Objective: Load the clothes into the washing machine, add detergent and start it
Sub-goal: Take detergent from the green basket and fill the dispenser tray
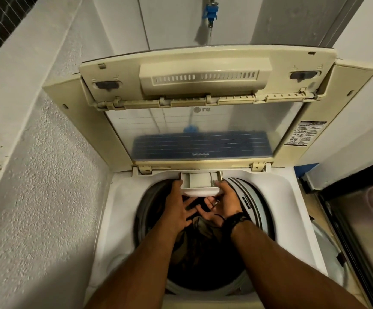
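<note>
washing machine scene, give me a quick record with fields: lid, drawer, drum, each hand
lid: raised, folded back against the wall
detergent drawer: pulled out at the back rim, over the drum; no detergent visible in it
drum: holds dark clothes
left hand: thumb on the drawer's left edge, fingers spread below it
right hand: thumb on the drawer's right front corner, palm up beneath it, dark band at the wrist
detergent container: none in view

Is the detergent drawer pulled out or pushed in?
Pulled out: the detergent drawer juts over the drum, its compartments exposed, with both hands at its front.
</note>
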